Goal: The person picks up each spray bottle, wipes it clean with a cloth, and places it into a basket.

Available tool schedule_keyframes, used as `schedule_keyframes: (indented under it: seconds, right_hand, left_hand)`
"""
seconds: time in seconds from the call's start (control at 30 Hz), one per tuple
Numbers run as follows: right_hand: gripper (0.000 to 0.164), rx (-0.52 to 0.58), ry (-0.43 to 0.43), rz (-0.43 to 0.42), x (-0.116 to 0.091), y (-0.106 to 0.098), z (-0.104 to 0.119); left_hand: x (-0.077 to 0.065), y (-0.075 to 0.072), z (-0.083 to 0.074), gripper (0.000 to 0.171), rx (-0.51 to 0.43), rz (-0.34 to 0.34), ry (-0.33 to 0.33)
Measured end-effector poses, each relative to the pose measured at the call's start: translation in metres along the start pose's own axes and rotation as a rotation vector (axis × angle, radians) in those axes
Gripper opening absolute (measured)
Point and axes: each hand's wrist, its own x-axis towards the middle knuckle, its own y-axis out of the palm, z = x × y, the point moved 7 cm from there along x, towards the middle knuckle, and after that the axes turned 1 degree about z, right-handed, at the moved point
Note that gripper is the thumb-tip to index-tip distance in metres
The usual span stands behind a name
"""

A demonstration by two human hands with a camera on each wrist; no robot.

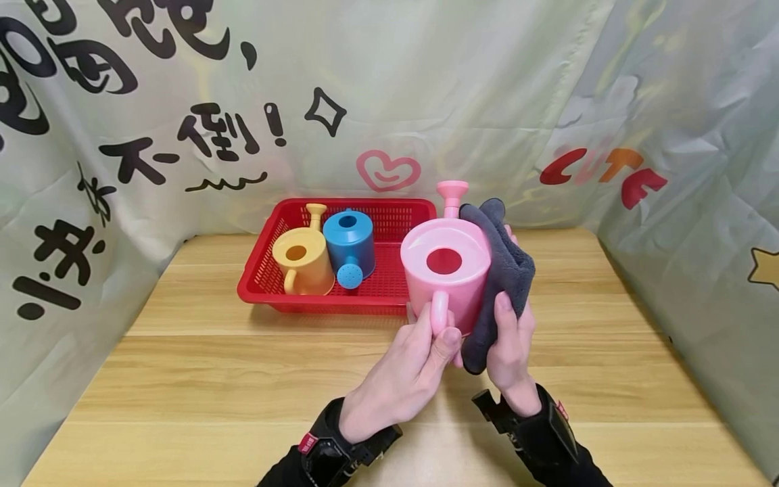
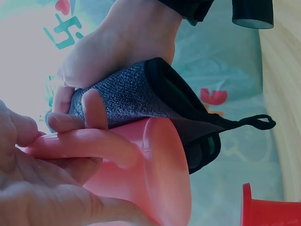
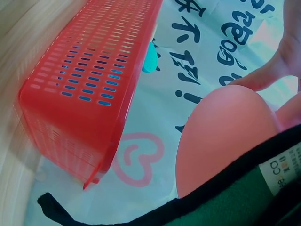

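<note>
A pink watering can (image 1: 418, 284) is held up above the table, its spout pointing away. My left hand (image 1: 402, 368) grips it by the handle (image 2: 80, 143) and supports the body from below. Against the can's right side, my right hand (image 1: 512, 348) holds a dark grey cloth (image 1: 510, 270), thumb on the near side. In the left wrist view the cloth shows a black bound edge and a hanging loop (image 2: 263, 122). Its green inner side (image 3: 221, 207) and a white label appear in the right wrist view. Some right fingers are hidden behind the cloth.
A red plastic basket (image 1: 255, 295) stands on the wooden table (image 1: 243, 392), behind and left of the hands. Inside it sit a yellow watering can (image 1: 316, 267) and a blue watering can (image 1: 360, 243). Printed fabric (image 1: 487, 88) hangs around the table's back and sides.
</note>
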Motion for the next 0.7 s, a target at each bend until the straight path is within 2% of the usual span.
schedule_keyframes:
  seconds: [0.2,0.37,0.5,0.7]
  right_hand:
    - [0.053,0.040,0.035,-0.021,0.003,-0.004,0.001]
    - [0.043,0.086,0.120,-0.132,-0.003,-0.015,-0.004]
    - [0.040,0.167,0.194,-0.195,-0.006,-0.020,-0.012]
    - [0.042,0.251,0.192,-0.243,-0.005,-0.021,-0.015]
  left_hand:
    - [-0.001,0.001,-0.001,0.010,0.044,0.031,-0.003]
    - [-0.003,0.003,-0.003,0.011,0.102,0.065,0.000]
    - [-0.004,0.006,-0.005,0.012,0.198,0.085,0.023]
    - [-0.004,0.009,-0.005,0.015,0.277,0.092,0.069]
